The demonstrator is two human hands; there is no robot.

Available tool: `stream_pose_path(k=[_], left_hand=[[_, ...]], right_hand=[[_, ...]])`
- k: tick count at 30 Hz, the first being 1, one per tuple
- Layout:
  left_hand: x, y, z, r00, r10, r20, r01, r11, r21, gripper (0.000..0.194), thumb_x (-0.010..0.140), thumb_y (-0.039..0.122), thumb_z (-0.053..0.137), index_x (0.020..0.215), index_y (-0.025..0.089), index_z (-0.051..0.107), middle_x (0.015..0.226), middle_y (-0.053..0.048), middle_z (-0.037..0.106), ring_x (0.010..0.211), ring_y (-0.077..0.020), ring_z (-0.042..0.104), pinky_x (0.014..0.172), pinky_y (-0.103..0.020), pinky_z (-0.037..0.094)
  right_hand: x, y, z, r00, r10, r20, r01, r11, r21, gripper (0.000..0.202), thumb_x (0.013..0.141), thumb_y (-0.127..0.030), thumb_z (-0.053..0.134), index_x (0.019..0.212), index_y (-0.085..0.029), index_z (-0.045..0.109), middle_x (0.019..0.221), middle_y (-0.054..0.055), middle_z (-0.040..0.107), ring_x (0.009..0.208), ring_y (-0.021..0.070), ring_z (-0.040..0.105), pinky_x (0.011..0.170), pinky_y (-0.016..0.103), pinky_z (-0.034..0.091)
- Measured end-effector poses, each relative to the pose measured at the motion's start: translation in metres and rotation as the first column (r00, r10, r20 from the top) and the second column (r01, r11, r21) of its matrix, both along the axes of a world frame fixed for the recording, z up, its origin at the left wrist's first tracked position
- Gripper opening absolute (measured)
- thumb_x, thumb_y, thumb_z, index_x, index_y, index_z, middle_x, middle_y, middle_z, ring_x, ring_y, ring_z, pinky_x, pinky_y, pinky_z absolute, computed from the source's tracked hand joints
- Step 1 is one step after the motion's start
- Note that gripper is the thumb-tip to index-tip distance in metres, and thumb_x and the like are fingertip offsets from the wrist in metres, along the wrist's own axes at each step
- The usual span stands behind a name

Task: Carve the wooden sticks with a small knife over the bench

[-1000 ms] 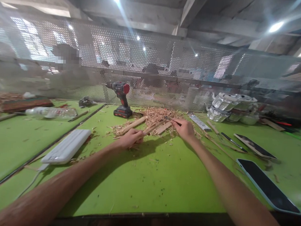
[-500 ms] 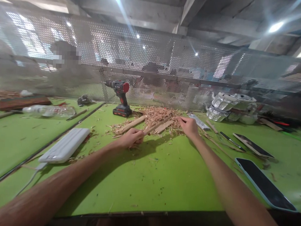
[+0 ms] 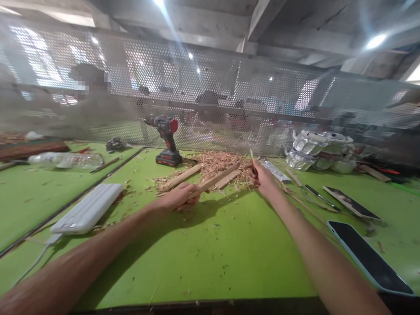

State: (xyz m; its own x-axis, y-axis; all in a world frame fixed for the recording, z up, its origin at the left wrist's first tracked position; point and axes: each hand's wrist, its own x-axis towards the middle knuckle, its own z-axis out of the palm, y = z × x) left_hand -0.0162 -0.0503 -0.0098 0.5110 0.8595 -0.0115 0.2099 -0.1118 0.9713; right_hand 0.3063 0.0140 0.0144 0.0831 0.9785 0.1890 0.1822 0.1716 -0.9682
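My left hand (image 3: 185,196) is closed round the near end of a flat wooden stick (image 3: 219,177), which slants away to the right over the shavings. My right hand (image 3: 262,177) is closed at the right side of the shavings pile (image 3: 218,161). A thin, pale, pointed piece (image 3: 252,155) juts up from its fingers; whether it is a blade or a sliver of wood I cannot tell. Under the held stick lies another strip of wood (image 3: 229,177). One more wooden strip (image 3: 183,176) rests left of it among the shavings.
A cordless drill (image 3: 167,140) stands behind the shavings. To the left are a white power bank (image 3: 87,208) with a cable and a plastic bottle (image 3: 67,160). On the right lie a phone (image 3: 368,255), a pen-like tool (image 3: 322,198) and foil-like silver containers (image 3: 320,150). A perforated screen (image 3: 205,84) closes the back.
My right hand has turned and lifted slightly, so the thin pointed piece now stands up from its fingers. My left hand keeps the stick in nearly the same place.
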Motion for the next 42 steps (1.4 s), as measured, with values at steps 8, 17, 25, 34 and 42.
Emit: stream_pose_path(k=[8, 17, 25, 34, 42], left_hand=[[0.0, -0.006, 0.012, 0.997, -0.067, 0.037, 0.072, 0.987, -0.143, 0.044, 0.096, 0.045, 0.045, 0.119, 0.017, 0.071, 0.062, 0.004, 0.041, 0.044, -0.0103, 0.026, 0.042, -0.028, 0.023], [0.003, -0.009, 0.003, 0.989, -0.146, 0.019, 0.147, 0.978, -0.148, 0.057, 0.097, 0.065, 0.055, 0.125, 0.016, 0.066, 0.072, 0.003, 0.053, 0.049, -0.0097, 0.043, 0.046, -0.025, 0.036], [0.01, -0.016, 0.004, 0.994, -0.084, -0.071, 0.077, 0.992, -0.102, 0.059, 0.093, 0.063, 0.065, 0.134, 0.02, 0.066, 0.083, 0.0, 0.057, 0.059, -0.0107, 0.048, 0.05, -0.025, 0.04], [0.02, -0.02, 0.003, 0.979, 0.147, -0.138, -0.154, 0.987, -0.043, 0.051, 0.089, 0.065, 0.066, 0.105, 0.017, 0.062, 0.075, 0.002, 0.057, 0.058, -0.0131, 0.05, 0.052, -0.027, 0.04], [0.035, -0.029, 0.003, 0.96, 0.181, -0.212, -0.162, 0.981, 0.103, 0.035, 0.093, 0.051, 0.061, 0.1, 0.017, 0.061, 0.069, 0.002, 0.053, 0.056, -0.0138, 0.048, 0.051, -0.027, 0.038]], right_hand=[[-0.037, -0.018, 0.002, 0.939, 0.146, -0.311, -0.194, 0.972, -0.132, 0.028, 0.105, -0.033, 0.061, 0.084, -0.023, 0.046, 0.055, -0.011, 0.04, 0.043, 0.0066, 0.021, 0.04, 0.019, 0.016], [-0.039, -0.021, 0.004, 0.885, 0.308, -0.348, -0.346, 0.937, -0.049, 0.044, 0.089, -0.046, 0.082, 0.077, -0.022, 0.047, 0.053, -0.012, 0.037, 0.043, 0.0057, 0.019, 0.04, 0.019, 0.018], [-0.05, -0.022, 0.0, 0.981, 0.182, -0.072, -0.185, 0.982, -0.032, 0.033, 0.094, -0.049, 0.071, 0.083, -0.023, 0.054, 0.06, -0.007, 0.047, 0.045, 0.0092, 0.033, 0.045, 0.023, 0.027], [-0.054, -0.024, -0.01, 0.732, -0.1, 0.674, -0.054, 0.978, 0.203, 0.015, 0.094, -0.032, 0.06, 0.091, -0.02, 0.068, 0.08, 0.004, 0.072, 0.066, 0.0194, 0.062, 0.061, 0.028, 0.04], [-0.086, -0.046, 0.002, 0.325, -0.186, 0.927, 0.019, 0.982, 0.19, 0.018, 0.098, -0.024, 0.062, 0.105, -0.016, 0.076, 0.093, 0.016, 0.079, 0.084, 0.0294, 0.074, 0.067, 0.032, 0.046]])
